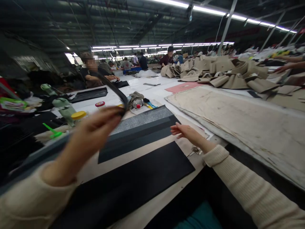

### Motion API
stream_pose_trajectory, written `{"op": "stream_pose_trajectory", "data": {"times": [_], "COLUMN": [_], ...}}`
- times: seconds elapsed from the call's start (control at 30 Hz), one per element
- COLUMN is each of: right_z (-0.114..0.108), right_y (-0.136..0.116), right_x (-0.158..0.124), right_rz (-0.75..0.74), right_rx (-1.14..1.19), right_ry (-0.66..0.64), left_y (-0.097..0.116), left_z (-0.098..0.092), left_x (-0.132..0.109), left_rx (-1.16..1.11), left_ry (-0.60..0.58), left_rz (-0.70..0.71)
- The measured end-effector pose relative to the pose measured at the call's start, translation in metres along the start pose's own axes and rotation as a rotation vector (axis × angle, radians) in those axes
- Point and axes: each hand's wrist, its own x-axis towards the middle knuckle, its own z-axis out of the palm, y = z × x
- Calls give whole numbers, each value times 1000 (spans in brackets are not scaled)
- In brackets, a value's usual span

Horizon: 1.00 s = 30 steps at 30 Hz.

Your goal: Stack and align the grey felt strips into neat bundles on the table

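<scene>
Your cream sleeves frame the bottom of the view, and between them a long black panel [133, 178] lies flat on the desk [152, 92], nearest your body. Just beyond it lies a second dark panel [143, 135], with a grey piece [145, 117] lying against its far edge.

Your left grip [100, 127] is raised above the desk and blurred. It looks pressed together on the lower end of a narrow dark strip [114, 89], which arcs up and away from your fingers, clear of the surface. Your right grip [186, 132] is spread, fingers loose and pointing left. It rests at the right-hand edge of the second dark panel and holds nothing.

Judging by how things lie, the panels are already set down and roughly lined up, while the strip is the one piece not yet on the desk.

To your left stand a green bottle [64, 108], a yellow lid [78, 114] and a red-topped jar [100, 104]. To your right a big worn beige board [226, 124] covers the desk, and behind it sits a heap of tan fabric pieces [226, 70]. Other people work at the far side, well apart from your hands; one leans on the desk [95, 76] across from you.
</scene>
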Motion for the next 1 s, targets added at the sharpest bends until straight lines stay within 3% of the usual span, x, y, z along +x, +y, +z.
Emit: {"op": "stream_pose_trajectory", "data": {"times": [0.07,0.13,0.2,0.27,0.4,0.53,0.67,0.83,1.0], "right_z": [2,1,0,-1,2,0,-12,-25,-24], "right_y": [1,5,10,12,13,15,17,25,44], "right_x": [-15,-26,-32,-35,-35,-41,-52,-54,-48], "right_rz": [183,298,316,269,183,164,114,-193,-388], "right_rx": [141,196,174,80,-67,-92,-259,-733,-853], "right_ry": [-110,-165,-171,-190,-219,-209,-161,187,154], "left_y": [-6,-15,-26,-40,-74,-96,-92,-77,-76], "left_z": [46,85,106,114,124,157,197,229,245], "left_x": [-30,-56,-67,-58,-12,19,29,32,26], "left_rx": [49,19,8,27,93,68,-50,10,219], "left_ry": [-403,-796,-940,-894,-669,-610,-692,-734,-597], "left_rz": [140,171,174,151,2,-140,-204,-105,51]}}
